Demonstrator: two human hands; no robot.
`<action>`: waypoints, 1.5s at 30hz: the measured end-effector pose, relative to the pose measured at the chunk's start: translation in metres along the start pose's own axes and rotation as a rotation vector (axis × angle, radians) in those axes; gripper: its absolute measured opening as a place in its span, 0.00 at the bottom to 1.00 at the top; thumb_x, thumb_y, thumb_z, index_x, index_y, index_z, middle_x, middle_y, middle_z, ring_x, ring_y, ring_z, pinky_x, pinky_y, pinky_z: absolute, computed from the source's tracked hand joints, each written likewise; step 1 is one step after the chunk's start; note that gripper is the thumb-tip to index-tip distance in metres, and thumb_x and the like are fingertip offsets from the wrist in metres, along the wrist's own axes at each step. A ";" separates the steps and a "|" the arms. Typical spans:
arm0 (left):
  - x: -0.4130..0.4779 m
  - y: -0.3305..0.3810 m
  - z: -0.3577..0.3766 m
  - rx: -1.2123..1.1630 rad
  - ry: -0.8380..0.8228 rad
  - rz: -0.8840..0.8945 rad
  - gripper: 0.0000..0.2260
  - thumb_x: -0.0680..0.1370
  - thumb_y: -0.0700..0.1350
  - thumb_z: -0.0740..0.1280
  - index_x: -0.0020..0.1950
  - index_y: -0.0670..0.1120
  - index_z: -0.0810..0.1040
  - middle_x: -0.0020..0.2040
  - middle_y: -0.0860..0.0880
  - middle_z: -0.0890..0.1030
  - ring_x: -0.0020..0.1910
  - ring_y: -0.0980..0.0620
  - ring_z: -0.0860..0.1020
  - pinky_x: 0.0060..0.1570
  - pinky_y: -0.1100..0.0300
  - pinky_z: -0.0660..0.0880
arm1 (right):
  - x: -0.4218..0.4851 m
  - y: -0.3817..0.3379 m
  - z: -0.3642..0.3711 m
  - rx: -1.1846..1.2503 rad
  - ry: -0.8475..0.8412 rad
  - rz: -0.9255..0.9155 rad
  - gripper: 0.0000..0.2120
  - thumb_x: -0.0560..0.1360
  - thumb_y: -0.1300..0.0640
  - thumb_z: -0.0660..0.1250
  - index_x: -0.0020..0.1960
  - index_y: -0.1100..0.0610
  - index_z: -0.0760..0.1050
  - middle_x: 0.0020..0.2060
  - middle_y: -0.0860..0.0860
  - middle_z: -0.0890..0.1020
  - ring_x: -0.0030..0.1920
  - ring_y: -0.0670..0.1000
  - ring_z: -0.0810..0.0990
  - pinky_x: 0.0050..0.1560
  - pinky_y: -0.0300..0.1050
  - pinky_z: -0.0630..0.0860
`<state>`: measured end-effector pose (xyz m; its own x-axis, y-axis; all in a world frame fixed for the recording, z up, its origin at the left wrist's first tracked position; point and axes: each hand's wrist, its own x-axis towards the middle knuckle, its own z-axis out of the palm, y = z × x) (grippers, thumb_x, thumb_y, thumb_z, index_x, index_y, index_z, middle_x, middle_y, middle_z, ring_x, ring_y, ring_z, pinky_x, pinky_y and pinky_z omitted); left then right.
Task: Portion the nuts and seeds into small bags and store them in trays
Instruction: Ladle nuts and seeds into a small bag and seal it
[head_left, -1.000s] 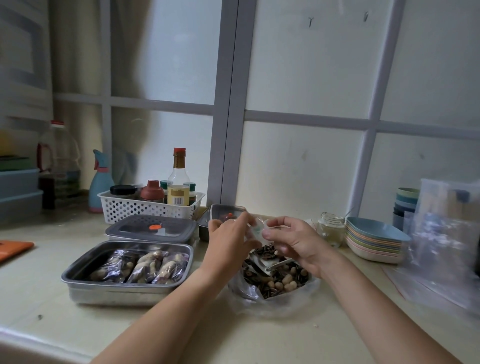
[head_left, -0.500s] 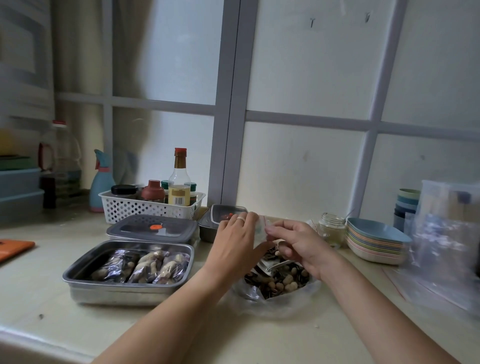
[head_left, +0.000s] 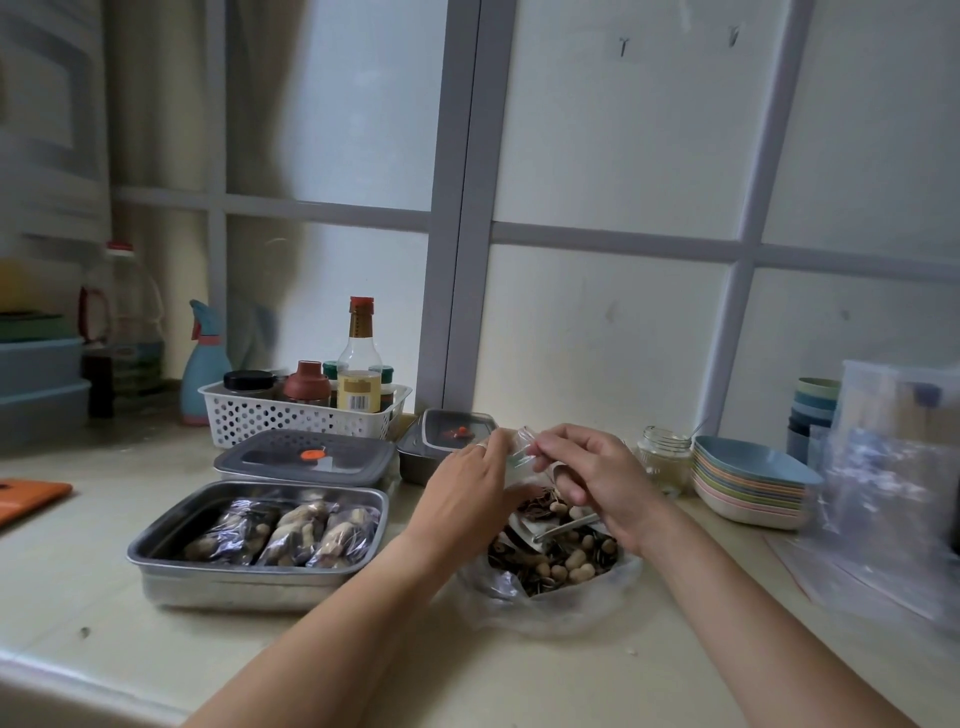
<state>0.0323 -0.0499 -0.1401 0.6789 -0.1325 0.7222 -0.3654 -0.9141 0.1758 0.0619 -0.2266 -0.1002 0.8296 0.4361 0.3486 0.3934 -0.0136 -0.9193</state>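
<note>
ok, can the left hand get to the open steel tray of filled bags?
Probably yes: the open steel tray lies just beside the left hand, nothing between, though that hand pinches a small clear bag.

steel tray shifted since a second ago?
No. The steel tray sits just as before, directly in front of the gray-lidded container.

Both forearms (head_left: 337, 623) bare to frame edge. Thin silvery ring (head_left: 481, 446) on one finger of left hand (head_left: 467, 488).
</note>
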 end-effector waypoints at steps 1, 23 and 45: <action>0.000 0.000 -0.001 -0.006 0.004 -0.007 0.23 0.79 0.62 0.66 0.63 0.46 0.68 0.53 0.49 0.81 0.51 0.48 0.79 0.50 0.55 0.74 | -0.001 -0.001 0.000 -0.028 -0.018 -0.008 0.10 0.81 0.51 0.68 0.48 0.55 0.85 0.43 0.53 0.84 0.25 0.46 0.67 0.31 0.39 0.63; -0.004 0.002 -0.006 -0.026 -0.052 -0.093 0.26 0.78 0.67 0.64 0.65 0.49 0.66 0.53 0.51 0.78 0.48 0.49 0.78 0.47 0.54 0.77 | -0.002 -0.008 0.002 -0.086 0.148 -0.134 0.11 0.76 0.51 0.74 0.48 0.59 0.82 0.44 0.59 0.86 0.24 0.45 0.68 0.26 0.38 0.64; -0.005 0.000 -0.009 -0.098 0.004 -0.128 0.23 0.77 0.63 0.70 0.55 0.48 0.65 0.44 0.54 0.73 0.38 0.54 0.71 0.35 0.63 0.65 | -0.008 -0.005 0.002 -0.256 -0.123 -0.131 0.08 0.74 0.49 0.77 0.44 0.53 0.85 0.33 0.62 0.75 0.33 0.54 0.68 0.35 0.47 0.66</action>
<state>0.0229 -0.0460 -0.1381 0.7213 -0.0155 0.6925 -0.3364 -0.8818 0.3306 0.0524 -0.2285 -0.0989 0.7173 0.5543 0.4222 0.5938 -0.1693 -0.7866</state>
